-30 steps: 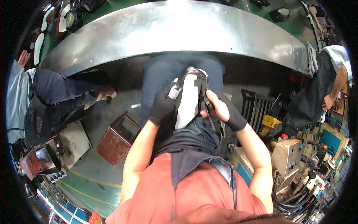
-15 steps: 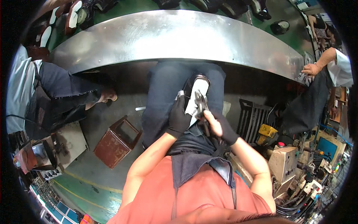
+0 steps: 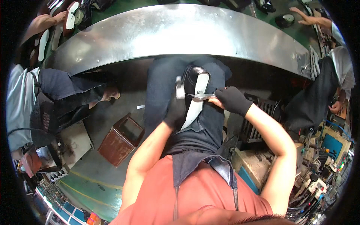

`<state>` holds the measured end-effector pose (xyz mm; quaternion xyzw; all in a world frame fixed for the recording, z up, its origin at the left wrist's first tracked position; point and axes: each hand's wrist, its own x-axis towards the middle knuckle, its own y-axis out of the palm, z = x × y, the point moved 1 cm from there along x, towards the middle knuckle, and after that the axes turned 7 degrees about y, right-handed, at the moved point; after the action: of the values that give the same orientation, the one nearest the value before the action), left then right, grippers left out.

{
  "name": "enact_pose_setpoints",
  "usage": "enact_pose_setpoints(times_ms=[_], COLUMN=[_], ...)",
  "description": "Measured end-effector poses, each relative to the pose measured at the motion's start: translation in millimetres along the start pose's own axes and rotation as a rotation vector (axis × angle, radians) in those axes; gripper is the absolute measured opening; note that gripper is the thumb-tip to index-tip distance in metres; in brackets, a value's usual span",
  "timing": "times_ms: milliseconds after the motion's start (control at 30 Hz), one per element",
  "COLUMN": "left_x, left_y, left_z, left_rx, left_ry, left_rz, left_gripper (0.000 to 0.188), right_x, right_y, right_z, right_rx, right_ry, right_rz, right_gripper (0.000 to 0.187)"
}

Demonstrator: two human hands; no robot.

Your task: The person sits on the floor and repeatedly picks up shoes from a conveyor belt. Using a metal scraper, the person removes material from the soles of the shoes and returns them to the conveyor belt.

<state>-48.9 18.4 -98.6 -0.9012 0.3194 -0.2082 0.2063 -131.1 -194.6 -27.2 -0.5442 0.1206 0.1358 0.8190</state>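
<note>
On my lap lies a black shoe [image 3: 190, 78], its long white face [image 3: 193, 113] turned up. My left hand [image 3: 175, 110], in a black fingerless glove, is closed round the shoe's left side. Pale wraps cover its raised fingertip, and the other fingers are mostly hidden. My right hand [image 3: 233, 99], gloved the same way, grips metal pincers [image 3: 203, 96] from the right. The pincers lie crosswise over the middle of the shoe; their jaws are blurred, so I cannot tell whether they bite on the upper's edge.
A curved metal bench edge [image 3: 180, 35] runs in front of my knees, with shoes [image 3: 285, 20] on the green surface beyond. Co-workers' hands [image 3: 313, 19] reach over it at both sides. A brown stool [image 3: 120, 140] stands left, a slatted rack [image 3: 258, 118] and machinery [image 3: 318, 168] right.
My right hand has moved up and right, turning the pincers from lengthwise to crosswise on the shoe. At the right, a co-worker's hand has left the bench edge. Another hand appears at the upper left.
</note>
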Motion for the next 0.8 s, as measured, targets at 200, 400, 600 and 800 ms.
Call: enact_pose_setpoints(times_ms=[200,400,600,800], left_x=[9,17,-101,-97], left_y=[-1,-16,-24,-6], left_z=[-10,-8,-13,14], left_rx=[0.143,-0.100,-0.296,-0.540], left_ry=[-0.178,-0.232,-0.251,-0.536], left_rz=[0.135,0.179,0.149,0.100], left_gripper=[0.063,0.092,0.082,0.043], right_x=[7,-13,-58,-80], right_y=[-67,-109,57,56], right_z=[14,105,50,61], right_rx=[0.153,0.003,0.538,0.896], right_ry=[0.195,-0.053,0.343,0.700], right_rz=[0.530,-0.033,-0.001,0.246], right_gripper=[0.049,0.045,0.040,0.045])
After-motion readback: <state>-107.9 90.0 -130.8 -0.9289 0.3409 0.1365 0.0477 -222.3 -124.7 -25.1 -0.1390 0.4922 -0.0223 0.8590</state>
